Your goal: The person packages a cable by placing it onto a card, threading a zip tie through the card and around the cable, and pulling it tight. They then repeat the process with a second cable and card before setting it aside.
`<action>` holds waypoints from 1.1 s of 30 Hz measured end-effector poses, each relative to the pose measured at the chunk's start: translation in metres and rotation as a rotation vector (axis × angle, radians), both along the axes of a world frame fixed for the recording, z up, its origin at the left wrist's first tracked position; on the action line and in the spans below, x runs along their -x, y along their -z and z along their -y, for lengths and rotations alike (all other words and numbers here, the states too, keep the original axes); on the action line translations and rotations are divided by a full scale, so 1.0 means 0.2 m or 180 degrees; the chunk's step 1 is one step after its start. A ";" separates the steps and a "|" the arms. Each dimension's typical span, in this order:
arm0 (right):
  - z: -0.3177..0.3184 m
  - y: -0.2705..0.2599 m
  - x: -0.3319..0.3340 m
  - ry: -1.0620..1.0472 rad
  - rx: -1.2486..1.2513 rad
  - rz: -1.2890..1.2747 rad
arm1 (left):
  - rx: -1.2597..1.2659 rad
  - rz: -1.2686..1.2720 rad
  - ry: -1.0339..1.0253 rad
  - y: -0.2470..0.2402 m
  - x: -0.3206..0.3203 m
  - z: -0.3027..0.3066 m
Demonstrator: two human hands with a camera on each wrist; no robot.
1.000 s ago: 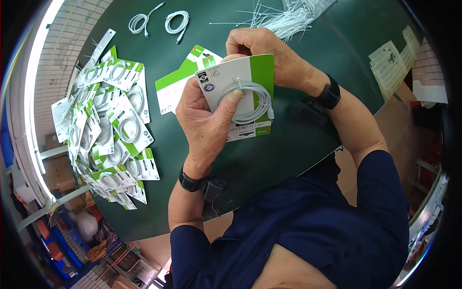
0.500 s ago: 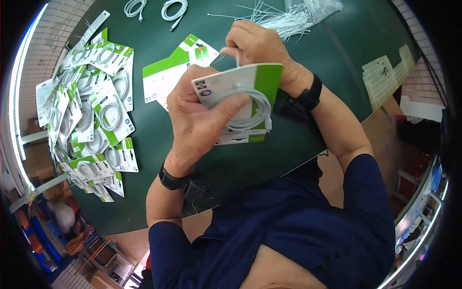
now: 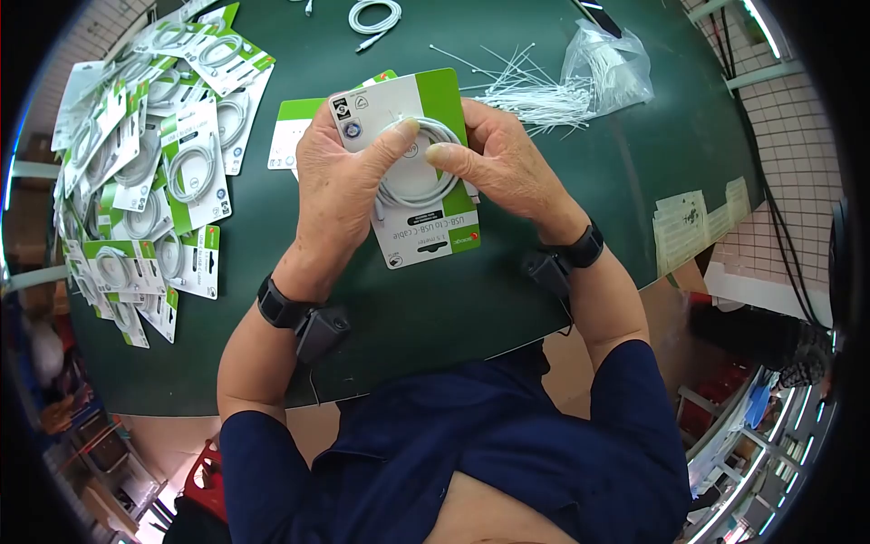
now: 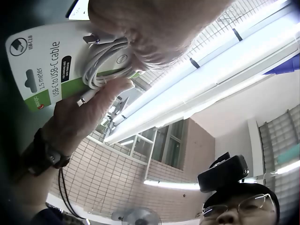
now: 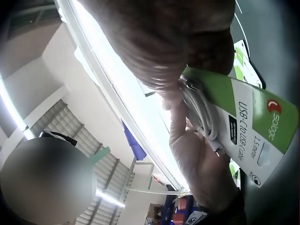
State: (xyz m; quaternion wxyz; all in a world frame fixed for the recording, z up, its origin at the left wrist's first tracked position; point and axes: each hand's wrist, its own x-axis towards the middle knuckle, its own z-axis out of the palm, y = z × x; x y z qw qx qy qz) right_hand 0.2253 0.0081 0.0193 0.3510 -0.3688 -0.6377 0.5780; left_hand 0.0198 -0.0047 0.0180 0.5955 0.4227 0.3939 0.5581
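Note:
Both hands hold one white-and-green cable card (image 3: 408, 243) above the table, its printed face toward the head camera. A coiled white USB-C cable (image 3: 419, 198) lies against that face. On one side my left hand (image 3: 337, 181) grips the card, thumb over the coil and fingers behind. Opposite it, my right hand (image 3: 512, 170) pinches the card's green edge, its thumb pressing the coil near the middle. In the left wrist view the card (image 4: 44, 70) shows "USB-C to USB-C cable". Another card (image 3: 288, 136) lies on the table, partly hidden behind the left hand.
Many carded cables (image 3: 190, 172) are heaped on the left of the green table (image 3: 435, 313). Loose white cable ties (image 3: 535, 104) spill from a clear bag (image 3: 625, 72) at the back right. A loose coiled cable (image 3: 391, 20) lies at the back. Paper sheets (image 3: 681, 231) are at the right edge.
The right hand has come down from the card's upper edge, where a thin white strip showed by its fingers, to grip the card's side with its thumb on the coil. The head view has shifted.

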 end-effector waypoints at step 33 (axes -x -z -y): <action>-0.03 0.06 0.00 0.0953 -0.0457 -0.0020 | -0.3082 -0.2977 0.0084 0.04 -0.05 -0.02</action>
